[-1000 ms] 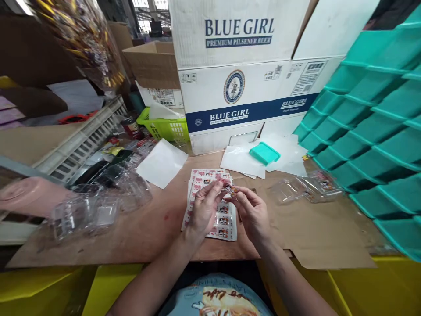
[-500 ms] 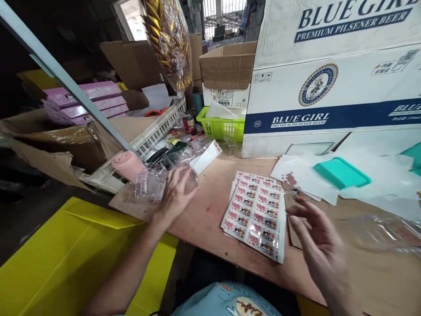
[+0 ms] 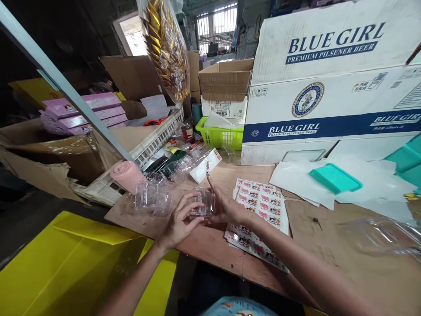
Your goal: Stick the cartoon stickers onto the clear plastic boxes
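A small clear plastic box (image 3: pixel 204 202) is in my left hand (image 3: pixel 179 221), whose fingers and thumb grip its left side. My right hand (image 3: pixel 228 208) is at the box's right side, partly hiding it. A small sticker (image 3: pixel 207 168) with pink and dark print clings to a raised fingertip of that hand. Beneath my right forearm lies a stack of sticker sheets (image 3: pixel 263 206) printed with cats and pink lettering. Several clear plastic boxes (image 3: pixel 153 195) are piled left of my left hand. Behind the held box rests a white printed strip (image 3: pixel 205 166).
A pink cylinder (image 3: pixel 126 174) stands by a white crate (image 3: pixel 158 138). At the back are a green basket (image 3: pixel 219 134) and a large white beer carton (image 3: pixel 289 103). To the right are a teal tray (image 3: pixel 336 177), white papers (image 3: pixel 296 177) and a clear plastic shell (image 3: pixel 384 235) on cardboard.
My right hand has moved left from beside the sticker sheets to the box, with the sticker at its fingertip. My left hand has brought a clear box slightly right and nearer. The view has tilted up.
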A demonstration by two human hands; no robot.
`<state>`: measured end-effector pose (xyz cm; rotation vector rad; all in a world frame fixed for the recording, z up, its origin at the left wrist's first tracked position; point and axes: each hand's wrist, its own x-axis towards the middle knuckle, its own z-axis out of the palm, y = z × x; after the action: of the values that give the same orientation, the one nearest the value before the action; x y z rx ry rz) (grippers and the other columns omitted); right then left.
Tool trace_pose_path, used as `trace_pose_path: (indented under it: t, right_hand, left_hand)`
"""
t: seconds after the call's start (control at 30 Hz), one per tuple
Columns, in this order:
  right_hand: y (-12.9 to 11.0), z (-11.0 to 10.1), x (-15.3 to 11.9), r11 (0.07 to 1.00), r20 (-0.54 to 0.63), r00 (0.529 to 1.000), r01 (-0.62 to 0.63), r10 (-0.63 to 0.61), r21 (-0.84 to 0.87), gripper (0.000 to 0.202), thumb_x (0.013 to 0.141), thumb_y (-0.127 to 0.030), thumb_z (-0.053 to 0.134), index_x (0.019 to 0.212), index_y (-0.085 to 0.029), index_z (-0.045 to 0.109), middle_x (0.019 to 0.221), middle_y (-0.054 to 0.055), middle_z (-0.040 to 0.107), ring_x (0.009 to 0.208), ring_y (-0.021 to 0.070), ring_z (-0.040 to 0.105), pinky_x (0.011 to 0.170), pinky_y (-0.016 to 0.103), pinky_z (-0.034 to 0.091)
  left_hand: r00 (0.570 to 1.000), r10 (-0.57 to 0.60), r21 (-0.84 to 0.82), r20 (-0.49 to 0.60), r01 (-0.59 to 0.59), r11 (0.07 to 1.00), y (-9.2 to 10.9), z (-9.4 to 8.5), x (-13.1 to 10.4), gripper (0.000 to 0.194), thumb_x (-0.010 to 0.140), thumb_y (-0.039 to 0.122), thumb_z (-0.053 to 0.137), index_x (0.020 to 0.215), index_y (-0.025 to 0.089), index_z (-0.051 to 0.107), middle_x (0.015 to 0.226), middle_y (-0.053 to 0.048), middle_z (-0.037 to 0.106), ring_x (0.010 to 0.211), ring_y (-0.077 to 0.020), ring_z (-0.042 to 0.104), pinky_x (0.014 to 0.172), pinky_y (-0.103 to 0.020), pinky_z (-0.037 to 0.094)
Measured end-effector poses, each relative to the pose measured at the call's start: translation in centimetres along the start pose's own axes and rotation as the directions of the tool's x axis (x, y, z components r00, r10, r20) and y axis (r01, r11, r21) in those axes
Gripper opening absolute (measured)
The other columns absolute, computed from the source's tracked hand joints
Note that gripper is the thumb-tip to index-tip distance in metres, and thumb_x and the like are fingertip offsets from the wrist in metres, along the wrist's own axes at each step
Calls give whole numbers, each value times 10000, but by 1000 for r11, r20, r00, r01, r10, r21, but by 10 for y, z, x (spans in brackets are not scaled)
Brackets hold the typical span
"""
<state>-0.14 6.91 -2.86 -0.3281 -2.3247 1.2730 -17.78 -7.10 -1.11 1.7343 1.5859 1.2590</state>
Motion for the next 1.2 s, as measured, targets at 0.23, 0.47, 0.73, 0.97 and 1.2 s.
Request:
trace_pose_path:
  t: [0.23, 0.47, 0.73, 0.97, 1.2]
  right_hand:
    - [-2, -37, -25, 998, -158, 985, -62, 64, 21, 1225, 677, -195, 770, 1574, -232, -63, 1351, 161, 487, 1152, 254, 559, 1017, 455, 447]
    - [-31, -61, -56, 989, -2, 1000, 14, -14, -150, 1262, 659, -249, 800, 1576, -203, -65, 1534, 218, 332, 1371, 321, 405, 1123, 480, 339]
    - [-41, -72, -95, 951, -293, 910, -309, 292, -13, 1205, 716, -429, 792, 1582, -204, -15, 957, 52, 655, 846, 213, 639, 764, 360, 525]
    - [-61, -75, -124, 926, -562, 769, -377, 304, -16, 735, 888, -516, 602, 1527, -292, 317, 1058, 81, 627, 912, 223, 599, 850, 404, 489]
    - [-95, -57, -177, 617, -203, 869, -141, 452, 774, 709, 907, -638, 494, 1490, -272, 325, 874, 54, 615, 688, 181, 584, 702, 389, 537]
  left_hand:
    - [995, 101, 324, 4, -96, 941, -10, -27, 11, 390, 908, 203, 566, 1292, 254, 610, 1355, -107, 564, 1286, -272, 517, 1077, -496, 451]
    - [972, -177, -321, 158, 219, 921, 35, 38, 38, 418, 883, 501, 592, 1123, 177, 702, 1174, -167, 665, 1058, -296, 653, 901, -462, 545]
    - [967, 33, -427, 254, 81, 901, 54, 96, 38, 457, 683, 267, 834, 1129, 264, 733, 1201, -101, 688, 1226, -291, 563, 1110, -448, 383]
    - [925, -249, -748, 287, 378, 546, 65, 131, 43, 199, 862, 325, 675, 944, 159, 749, 965, -92, 758, 908, -235, 720, 888, -386, 546]
    - [859, -267, -846, 437, 494, 203, 78, 133, 40, 331, 809, 170, 726, 1129, 166, 640, 1080, -93, 750, 1050, -229, 702, 986, -391, 517]
